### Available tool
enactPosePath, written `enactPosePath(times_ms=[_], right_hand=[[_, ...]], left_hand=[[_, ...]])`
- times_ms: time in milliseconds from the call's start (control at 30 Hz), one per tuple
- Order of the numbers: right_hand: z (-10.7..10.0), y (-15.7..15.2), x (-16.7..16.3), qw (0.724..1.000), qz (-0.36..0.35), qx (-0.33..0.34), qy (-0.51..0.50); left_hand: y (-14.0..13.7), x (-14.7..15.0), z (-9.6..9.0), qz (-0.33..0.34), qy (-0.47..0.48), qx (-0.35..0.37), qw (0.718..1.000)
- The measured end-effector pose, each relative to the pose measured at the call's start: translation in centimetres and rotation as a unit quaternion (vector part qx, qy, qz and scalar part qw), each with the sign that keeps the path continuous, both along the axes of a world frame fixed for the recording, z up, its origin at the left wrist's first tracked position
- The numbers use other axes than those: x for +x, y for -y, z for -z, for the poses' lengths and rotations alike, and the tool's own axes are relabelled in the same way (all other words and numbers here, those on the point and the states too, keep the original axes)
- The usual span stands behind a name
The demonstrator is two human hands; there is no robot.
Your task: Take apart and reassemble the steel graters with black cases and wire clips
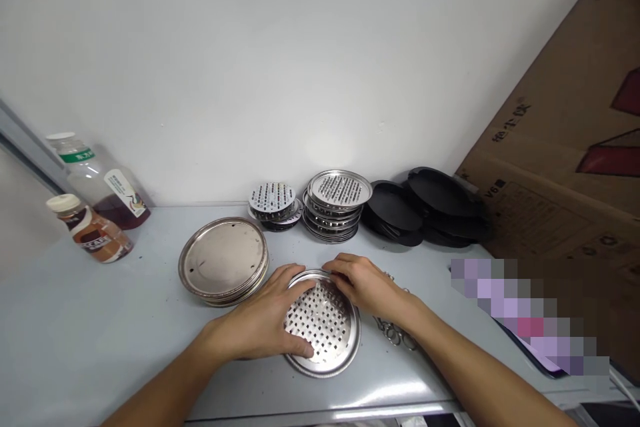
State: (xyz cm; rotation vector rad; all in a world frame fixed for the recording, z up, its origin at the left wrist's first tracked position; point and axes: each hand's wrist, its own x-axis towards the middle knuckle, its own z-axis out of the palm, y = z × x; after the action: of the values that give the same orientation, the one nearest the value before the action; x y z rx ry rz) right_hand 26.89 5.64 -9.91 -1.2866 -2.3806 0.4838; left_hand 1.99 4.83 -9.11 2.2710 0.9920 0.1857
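Note:
A round metal plate [323, 323] with rows of small square holes and a raised rim lies on the table in front of me. My left hand [263, 320] grips its left edge, thumb and forefinger over the top; the other fingers are partly hidden. At the far right of the rim, my right hand [361, 281] bends its fingers round the edge. Left of it stands a stack of plain metal discs [225, 257] with small holes near the rim. Several metal rings [395, 333] lie partly hidden under my right forearm.
Behind stand a stack of perforated plates [340, 190], smaller perforated discs [273, 198] and black round pans [395, 207]. Two bottles, one large [107, 183] and one small [95, 233], are at the left. A cardboard box [560, 167] and a blurred phone-like object [520, 320] occupy the right.

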Motion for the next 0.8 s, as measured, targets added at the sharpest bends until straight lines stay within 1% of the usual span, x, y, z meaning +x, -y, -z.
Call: enactPosePath(times_ms=[167, 433, 800], right_hand=[[0.11, -0.08, 0.02, 1.000, -0.001, -0.008, 0.001], [0.29, 0.01, 0.05, 1.000, -0.001, -0.006, -0.004], [0.38, -0.01, 0.03, 1.000, 0.000, -0.006, -0.005]], left_hand=[[0.08, 0.04, 0.06, 0.003, -0.015, 0.002, 1.000], [0.09, 0.14, 0.11, 0.001, -0.011, 0.003, 1.000], [0.08, 0.48, 0.13, 0.016, 0.020, 0.025, 0.999]])
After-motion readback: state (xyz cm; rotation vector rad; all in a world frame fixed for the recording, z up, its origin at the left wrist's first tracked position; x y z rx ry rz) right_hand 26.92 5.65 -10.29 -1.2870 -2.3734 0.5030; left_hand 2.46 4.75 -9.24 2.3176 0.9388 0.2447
